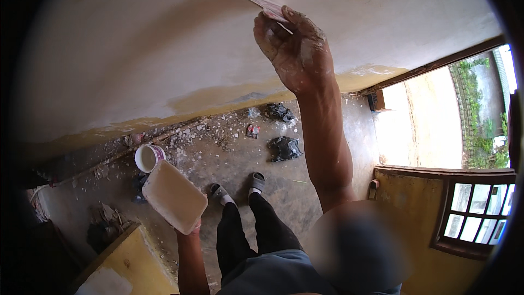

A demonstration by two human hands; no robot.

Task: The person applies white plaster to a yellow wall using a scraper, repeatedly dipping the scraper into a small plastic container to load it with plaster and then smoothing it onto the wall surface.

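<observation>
Raised against the pale plastered wall (136, 38), my right hand (300, 52) pinches a thin, flat whitish-pink scraper (259, 3) between thumb and fingers. The scraper's edge is close to the wall; whether it touches I cannot tell. Smears of putty coat the fingers and palm. Lower down, my left hand (190, 229) grips the near end of a shallow rectangular tray (176, 196) with rounded corners, its face covered in pale putty. Most of that hand is hidden beneath the tray.
Beyond the tray stands a white bucket (149, 158). Pale crumbs and black plastic bags (285, 148) litter the concrete floor near a small red packet (252, 131). A low yellow wall (134, 265) is at lower left; a doorway (426, 114) and a barred window (477, 213) lie right.
</observation>
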